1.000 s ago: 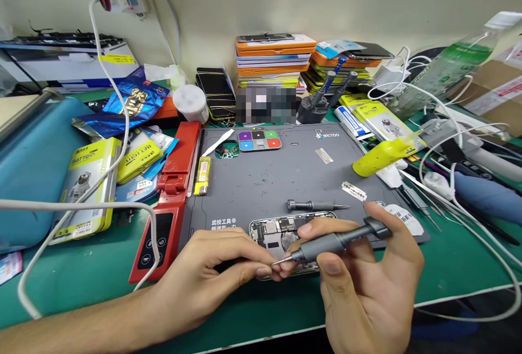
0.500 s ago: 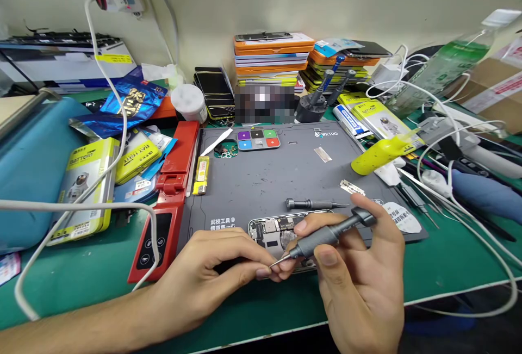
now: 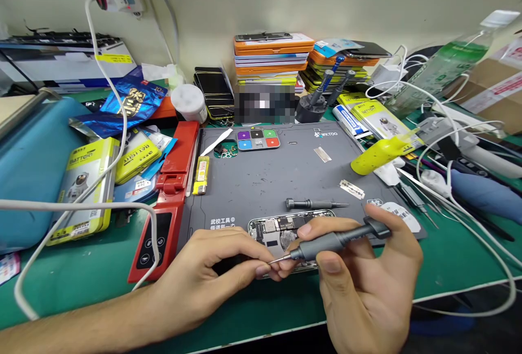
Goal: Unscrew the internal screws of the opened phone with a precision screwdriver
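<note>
My right hand (image 3: 367, 278) is closed round a grey screwdriver (image 3: 326, 245), whose thin tip points left. The thumb and fingers of my left hand (image 3: 220, 272) are pinched together at that tip; whatever lies between them is too small to make out. Beneath both hands an opened phone (image 3: 275, 229) with bare inner parts lies on a grey mat (image 3: 261, 174), partly covered by my fingers. A second grey screwdriver (image 3: 314, 204) rests just behind the phone.
A red device (image 3: 163, 234) stands left of the mat, with a white cable (image 3: 153, 234) across it. A yellow bottle (image 3: 377, 155) and a razor blade (image 3: 352, 189) lie to the right. Stacked boxes (image 3: 271, 57) and a tool holder (image 3: 310, 108) stand behind.
My right hand has moved a little to the right and tilted the screwdriver flatter, its handle end now farther right and lower. My left hand has barely moved.
</note>
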### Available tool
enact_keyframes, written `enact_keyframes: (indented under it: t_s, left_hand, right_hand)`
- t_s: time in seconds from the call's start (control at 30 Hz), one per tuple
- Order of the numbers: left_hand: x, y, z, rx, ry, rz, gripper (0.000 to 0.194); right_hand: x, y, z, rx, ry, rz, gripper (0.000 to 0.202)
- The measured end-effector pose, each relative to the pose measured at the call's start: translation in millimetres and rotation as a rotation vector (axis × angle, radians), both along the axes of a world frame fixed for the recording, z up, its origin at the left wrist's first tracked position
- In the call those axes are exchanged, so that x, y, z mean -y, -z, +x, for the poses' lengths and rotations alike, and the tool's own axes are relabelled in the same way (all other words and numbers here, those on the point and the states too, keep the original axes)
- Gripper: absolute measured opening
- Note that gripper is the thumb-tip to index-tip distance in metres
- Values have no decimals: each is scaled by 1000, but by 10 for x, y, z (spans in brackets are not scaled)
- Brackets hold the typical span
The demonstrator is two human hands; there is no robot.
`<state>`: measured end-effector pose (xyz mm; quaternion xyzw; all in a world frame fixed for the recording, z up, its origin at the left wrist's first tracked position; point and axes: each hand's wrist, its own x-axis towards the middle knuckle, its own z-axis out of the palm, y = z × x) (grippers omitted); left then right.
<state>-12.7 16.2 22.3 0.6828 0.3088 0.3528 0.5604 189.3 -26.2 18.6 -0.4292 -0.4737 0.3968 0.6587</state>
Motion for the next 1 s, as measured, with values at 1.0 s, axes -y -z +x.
enact_keyframes:
  t_s: [1.0]
  left_hand:
    - [-8,67,-17,78,76,67,19]
  right_hand:
    - [-78,-71,30,-179,-227,-121,41]
